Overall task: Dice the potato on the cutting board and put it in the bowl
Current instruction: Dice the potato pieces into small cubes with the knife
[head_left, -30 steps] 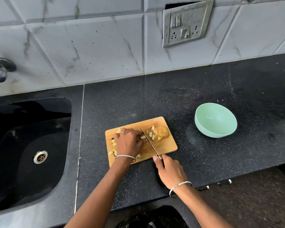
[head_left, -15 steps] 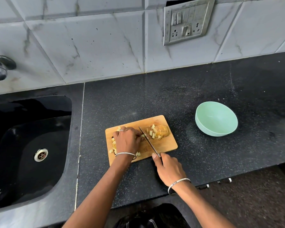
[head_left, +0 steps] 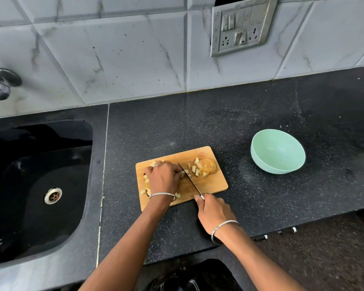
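Wooden cutting board (head_left: 210,183) lies on the black speckled counter (head_left: 261,206). The left hand (head_left: 163,179) sits on the board's 9 o'clock half, its grip curled down over potato pieces (head_left: 147,186) that are mostly hidden beneath it. The right hand (head_left: 215,213), at the board's 5 o'clock edge, has its grip closed round the handle of a knife (head_left: 189,178); the blade slants across the board, just beside the left fingertips. A skin-on potato chunk (head_left: 208,165) with loose dice rests toward 2 o'clock. The mint-green bowl (head_left: 269,168) stands apart at 3 o'clock, with no potato inside. A black sink (head_left: 40,175) lies at 9 o'clock.
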`<state>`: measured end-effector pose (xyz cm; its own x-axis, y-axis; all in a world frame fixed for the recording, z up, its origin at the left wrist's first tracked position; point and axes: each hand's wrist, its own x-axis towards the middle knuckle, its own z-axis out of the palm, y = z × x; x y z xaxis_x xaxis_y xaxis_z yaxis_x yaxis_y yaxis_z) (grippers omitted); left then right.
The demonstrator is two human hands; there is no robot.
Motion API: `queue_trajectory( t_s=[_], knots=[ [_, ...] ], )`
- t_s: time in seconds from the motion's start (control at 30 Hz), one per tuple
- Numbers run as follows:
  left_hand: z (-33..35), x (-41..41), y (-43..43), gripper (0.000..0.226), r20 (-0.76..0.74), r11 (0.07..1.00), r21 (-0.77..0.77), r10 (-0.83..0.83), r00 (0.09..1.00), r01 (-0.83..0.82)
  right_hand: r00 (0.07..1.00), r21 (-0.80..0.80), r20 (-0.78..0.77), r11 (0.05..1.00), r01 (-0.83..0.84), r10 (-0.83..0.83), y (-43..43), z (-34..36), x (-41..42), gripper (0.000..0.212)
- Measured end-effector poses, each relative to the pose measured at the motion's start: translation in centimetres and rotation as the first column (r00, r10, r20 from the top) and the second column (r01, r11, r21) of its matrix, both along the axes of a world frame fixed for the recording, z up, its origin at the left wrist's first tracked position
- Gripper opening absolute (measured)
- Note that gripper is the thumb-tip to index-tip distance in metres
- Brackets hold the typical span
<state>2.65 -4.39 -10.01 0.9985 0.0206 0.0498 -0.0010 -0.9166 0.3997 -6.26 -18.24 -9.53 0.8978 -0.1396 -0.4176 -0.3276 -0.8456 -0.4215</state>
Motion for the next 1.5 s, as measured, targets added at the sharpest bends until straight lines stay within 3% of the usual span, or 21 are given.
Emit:
queue_trajectory(
  t_s=[0.3,0.47,0.63,0.97,1.5],
  knots=[
    [0.1,-0.4,0.4,0.010,0.067,0.997,-0.012,0.073,0.995,-0.073,0.999,0.007,-0.038,0.999,0.032,-0.032,-0.2,0.1,0.2,0.048],
    [0.0,-0.5,0.9,0.015,0.077,0.999,0.040,-0.006,0.997,0.003,0.998,0.100,-0.057,0.994,0.033,-0.027,-0.8,0.1,0.3,0.050],
    [-0.1,-0.5,1.3,0.016,0.060,0.997,0.073,-0.029,0.998,0.024,0.999,0.145,0.027,0.989,0.035,-0.040,-1.2,0.1,0.3,0.051],
    [-0.1,-0.8,1.6,0.008,0.053,1.000,0.004,0.010,0.999,-0.010,0.996,-0.084,0.073,0.995,-0.051,0.057,-1.4,0.2,-0.3,0.047],
    [0.0,-1.1,1.7,0.009,0.035,1.000,0.005,0.031,0.999,-0.031,0.999,0.088,0.024,0.996,-0.031,0.029,0.1,0.8,-0.5,0.045]
  ],
)
